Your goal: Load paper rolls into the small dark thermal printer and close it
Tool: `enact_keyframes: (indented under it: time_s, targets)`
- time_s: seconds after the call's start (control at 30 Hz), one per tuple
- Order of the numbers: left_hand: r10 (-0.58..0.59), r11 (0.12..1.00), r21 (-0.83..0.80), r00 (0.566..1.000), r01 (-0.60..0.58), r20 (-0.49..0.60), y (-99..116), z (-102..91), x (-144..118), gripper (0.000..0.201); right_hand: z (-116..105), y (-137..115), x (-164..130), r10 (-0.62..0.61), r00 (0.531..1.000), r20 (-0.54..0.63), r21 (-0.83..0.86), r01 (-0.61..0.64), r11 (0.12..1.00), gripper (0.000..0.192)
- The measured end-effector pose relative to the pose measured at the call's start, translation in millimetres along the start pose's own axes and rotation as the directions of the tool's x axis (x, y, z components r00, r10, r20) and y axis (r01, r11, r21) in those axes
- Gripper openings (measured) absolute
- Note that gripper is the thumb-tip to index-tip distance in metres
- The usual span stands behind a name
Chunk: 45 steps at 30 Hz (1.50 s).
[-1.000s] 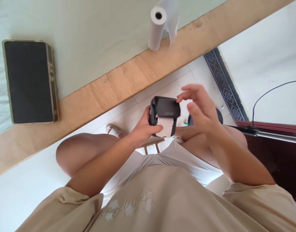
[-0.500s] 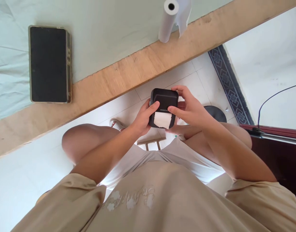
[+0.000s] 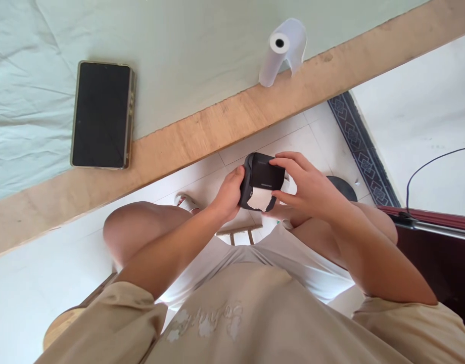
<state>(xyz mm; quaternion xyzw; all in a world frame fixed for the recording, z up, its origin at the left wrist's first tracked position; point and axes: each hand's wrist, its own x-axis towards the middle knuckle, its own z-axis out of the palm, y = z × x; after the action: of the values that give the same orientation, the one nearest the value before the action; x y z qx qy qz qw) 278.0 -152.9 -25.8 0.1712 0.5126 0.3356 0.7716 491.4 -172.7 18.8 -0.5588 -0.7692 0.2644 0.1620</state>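
Observation:
I hold a small black printer (image 3: 263, 178) over my lap with both hands, a short white paper strip (image 3: 260, 199) sticking out of its front. My left hand (image 3: 228, 194) grips its left side. My right hand (image 3: 304, 186) clasps its right side, fingers lying over the lid and thumb near the paper. A white paper roll (image 3: 275, 58) stands upright on the table's wooden edge, a loose tail curling behind it.
A black phone (image 3: 102, 114) lies face up on the pale green cloth (image 3: 187, 55) covering the wooden table (image 3: 202, 136). Below are white floor tiles, a patterned rug edge (image 3: 359, 146), a stool under me, a dark round object by my right knee, and a cable at right.
My right hand, lifted off with fingers spread a second ago, has come down onto the printer's lid and right side. The lid now sits closed over the paper.

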Motion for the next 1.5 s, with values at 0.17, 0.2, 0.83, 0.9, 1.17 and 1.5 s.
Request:
enact_keyframes:
  time_s: [0.17,0.2,0.83,0.9,1.17,1.5]
  targets:
    - [-0.109,0.992,-0.051,0.989,0.114,0.096,1,0.2,3,0.058,-7,-5,-1,-0.010,0.979,-0.202,-0.072,-0.004,0.997,0.039]
    - [-0.112,0.992,-0.047,0.987,0.119,0.117,1,0.5,6,0.061,-8,-5,-1,0.010,0.965,-0.261,-0.082,-0.032,0.996,0.033]
    - [-0.084,0.988,0.143,0.985,0.062,0.153,-6,14.4,7,0.057,-2,-35,19,0.459,0.853,0.246,-0.502,-0.293,0.814,0.031]
    - [-0.088,0.987,0.148,0.986,0.066,0.145,-6,15.0,7,0.054,-4,-30,20,0.459,0.853,0.250,-0.478,-0.304,0.824,0.036]
    - [-0.191,0.968,0.176,0.979,0.176,0.074,-14,20.0,8,0.048,-46,-8,-1,0.493,0.860,0.132,0.478,-0.490,0.729,0.044]
    - [-0.200,0.961,0.214,0.973,0.173,0.115,-4,17.5,-11,0.044,-32,-43,27,0.157,0.983,-0.099,0.644,-0.057,0.763,0.029]
